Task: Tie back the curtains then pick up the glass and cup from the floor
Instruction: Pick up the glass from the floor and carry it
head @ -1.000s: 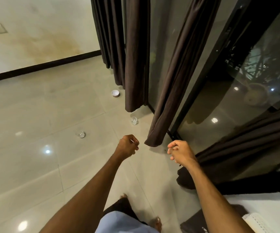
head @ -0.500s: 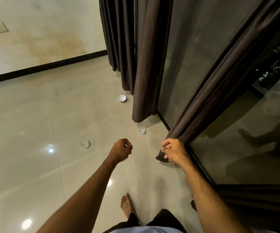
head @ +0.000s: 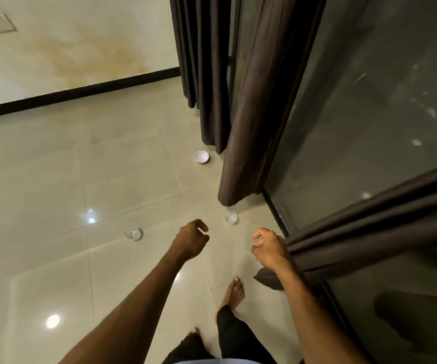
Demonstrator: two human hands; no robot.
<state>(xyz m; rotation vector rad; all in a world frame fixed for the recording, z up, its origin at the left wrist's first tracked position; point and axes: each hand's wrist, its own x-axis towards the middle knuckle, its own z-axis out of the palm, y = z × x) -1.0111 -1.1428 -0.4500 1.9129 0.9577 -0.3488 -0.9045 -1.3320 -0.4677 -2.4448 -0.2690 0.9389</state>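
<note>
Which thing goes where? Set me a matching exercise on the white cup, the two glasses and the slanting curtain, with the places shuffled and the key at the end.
Things
1. white cup
2. right glass
3. left glass
4. slanting curtain

Places
A. close to the hem of the hanging curtain
B. stretched beside the right hand
C. farthest off, by the far curtain
D. alone on the floor, left of the left hand

Pairs: 1-C, 2-A, 3-D, 4-B
</note>
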